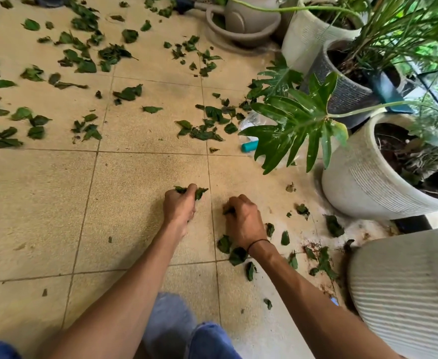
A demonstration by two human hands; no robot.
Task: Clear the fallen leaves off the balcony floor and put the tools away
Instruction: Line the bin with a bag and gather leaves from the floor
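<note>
Head view: your left hand [180, 204] is fisted round a wad of leaves [199, 193], your right hand [242, 221] curls on more (only a scrap shows). Most leaves still litter the balcony floor [140, 177]. They're light, limp, crushable: scoop in bunches, not singly.

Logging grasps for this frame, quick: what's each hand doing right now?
Left hand: closed on a bunch of green leaves at the floor.
Right hand: fingers curled round leaves, only a bit showing.
</note>
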